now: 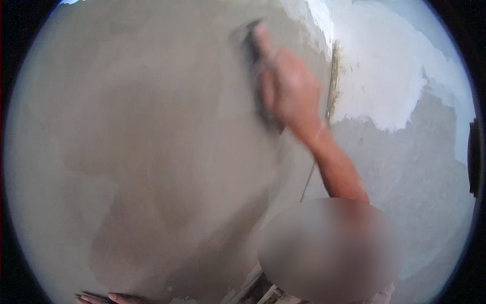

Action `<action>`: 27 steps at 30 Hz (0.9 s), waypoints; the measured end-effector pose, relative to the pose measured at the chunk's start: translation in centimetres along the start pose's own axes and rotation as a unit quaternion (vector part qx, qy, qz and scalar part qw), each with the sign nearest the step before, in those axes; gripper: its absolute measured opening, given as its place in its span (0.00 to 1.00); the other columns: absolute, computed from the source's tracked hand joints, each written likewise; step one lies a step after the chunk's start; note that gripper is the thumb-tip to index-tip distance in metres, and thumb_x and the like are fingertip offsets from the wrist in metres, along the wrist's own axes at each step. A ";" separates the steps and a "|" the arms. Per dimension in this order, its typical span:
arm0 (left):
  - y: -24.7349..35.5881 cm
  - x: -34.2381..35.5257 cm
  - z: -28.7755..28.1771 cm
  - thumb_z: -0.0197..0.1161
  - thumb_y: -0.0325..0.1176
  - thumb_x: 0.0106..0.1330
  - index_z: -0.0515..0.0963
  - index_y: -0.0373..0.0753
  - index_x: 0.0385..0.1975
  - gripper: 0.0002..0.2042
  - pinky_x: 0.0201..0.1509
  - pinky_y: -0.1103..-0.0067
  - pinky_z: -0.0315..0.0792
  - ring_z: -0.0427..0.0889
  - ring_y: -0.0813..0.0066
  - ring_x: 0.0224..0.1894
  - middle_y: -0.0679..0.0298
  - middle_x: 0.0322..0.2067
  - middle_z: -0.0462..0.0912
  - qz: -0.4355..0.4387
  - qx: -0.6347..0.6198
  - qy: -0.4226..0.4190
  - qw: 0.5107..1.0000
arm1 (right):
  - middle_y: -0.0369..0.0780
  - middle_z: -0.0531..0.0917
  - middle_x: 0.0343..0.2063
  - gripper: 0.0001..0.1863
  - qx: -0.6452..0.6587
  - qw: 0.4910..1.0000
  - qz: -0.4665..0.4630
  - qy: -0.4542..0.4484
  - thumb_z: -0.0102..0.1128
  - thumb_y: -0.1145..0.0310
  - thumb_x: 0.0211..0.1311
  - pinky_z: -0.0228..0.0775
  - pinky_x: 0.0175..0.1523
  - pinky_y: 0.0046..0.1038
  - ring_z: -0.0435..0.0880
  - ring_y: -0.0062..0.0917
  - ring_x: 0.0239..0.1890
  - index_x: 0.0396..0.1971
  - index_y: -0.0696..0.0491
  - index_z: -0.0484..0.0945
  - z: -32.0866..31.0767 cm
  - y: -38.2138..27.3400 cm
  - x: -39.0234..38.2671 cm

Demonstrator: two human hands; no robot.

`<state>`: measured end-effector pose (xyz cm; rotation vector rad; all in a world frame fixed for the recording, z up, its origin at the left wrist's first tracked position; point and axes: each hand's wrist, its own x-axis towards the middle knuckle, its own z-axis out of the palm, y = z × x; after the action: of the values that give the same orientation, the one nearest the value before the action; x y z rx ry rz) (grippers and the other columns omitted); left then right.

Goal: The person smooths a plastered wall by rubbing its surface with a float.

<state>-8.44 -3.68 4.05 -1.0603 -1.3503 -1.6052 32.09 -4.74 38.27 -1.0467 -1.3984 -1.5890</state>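
My right hand (pixel 293 83) reaches up against the plastered wall (pixel 152 111), closed round a long dark trowel (pixel 251 50). Motion blurs the tool, which lies along the wall surface, its upper end tilted slightly left. The forefinger stretches along its upper end. Of my left hand (pixel 123 298) only some fingers show, at the lower left edge of the picture. They are bent beside a thin dark edge; what they hold is mostly cut off by the frame. Damp darker patches and smooth lighter streaks mark the plaster below and left of the trowel.
An inside corner (pixel 333 81) with a rough brownish strip runs down right of my right hand. The adjoining grey wall (pixel 405 167) carries a white patch (pixel 377 76). A blurred oval covers the lower middle. A dark object (pixel 473 157) shows at the right rim.
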 end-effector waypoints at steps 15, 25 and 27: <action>-0.6 0.3 0.1 0.41 0.54 0.79 0.62 0.32 0.73 0.33 0.79 0.52 0.47 0.53 0.46 0.77 0.47 0.74 0.58 0.039 0.058 0.006 0.998 | 0.45 0.81 0.31 0.35 0.049 0.999 0.006 0.000 0.65 0.75 0.58 0.77 0.39 0.36 0.82 0.42 0.31 0.68 0.42 0.74 -0.1 -3.4 -2.0; 1.1 0.1 0.5 0.39 0.55 0.80 0.58 0.32 0.75 0.34 0.77 0.46 0.42 0.49 0.43 0.78 0.43 0.76 0.53 -0.011 0.015 0.000 1.000 | 0.51 0.86 0.46 0.26 -0.121 0.938 0.320 0.062 0.49 0.56 0.72 0.76 0.50 0.47 0.85 0.49 0.46 0.66 0.45 0.74 9.1 22.8 -3.0; 1.1 0.0 0.5 0.38 0.55 0.81 0.59 0.32 0.74 0.34 0.77 0.46 0.41 0.49 0.44 0.78 0.44 0.76 0.52 -0.014 0.001 0.001 1.000 | 0.52 0.86 0.46 0.26 -0.056 0.934 0.351 0.039 0.49 0.55 0.71 0.76 0.53 0.47 0.85 0.49 0.47 0.66 0.45 0.74 9.5 22.9 -3.3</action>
<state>-7.39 -3.30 4.51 -1.0418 -1.3706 -1.6255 55.36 2.23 44.34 -1.3416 -0.7473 -1.1594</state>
